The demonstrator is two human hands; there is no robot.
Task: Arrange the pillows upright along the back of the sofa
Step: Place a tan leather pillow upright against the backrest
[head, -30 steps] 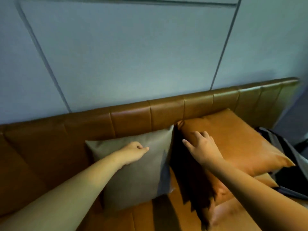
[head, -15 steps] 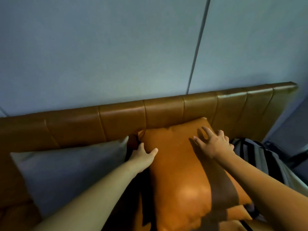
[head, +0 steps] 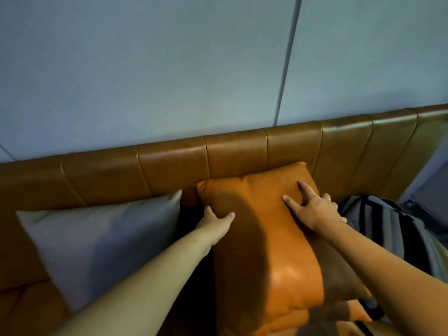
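I am working both hands on the orange pillow [head: 264, 238], which is leaning top-first against the sofa back [head: 232, 154]. Nearest me, its lower edge is hanging over what looks like a second orange cushion [head: 358, 316], partly hidden, so I cannot tell how firmly the base is seated. That is my first worry: if the base is riding on that cushion, the pillow may slide forward once I let go.

My left hand [head: 214, 220] is lying on the pillow's left edge, thumb on the face, the other fingers out of sight in the dark gap; I am reading it as a loose grip, though how far it is closing I cannot tell. My right hand [head: 312, 209] is pressing flat and spread on the upper right of the face, wrapping nothing. Because neither grip is really clamping, the smooth, leather-like cover could slip under my palms if I push unevenly, twisting the pillow.

Left of my left grip, the grey pillow [head: 101, 238] is standing against the back, its corner close to the orange one; a sideways shove could knock it over. Right of my right grip, a striped cloth [head: 400, 229] is lying on the seat, and could crowd that edge.

Beyond both grips, the sofa back is sitting low under the wall [head: 169, 69], so too hard a push could tip the top over it.
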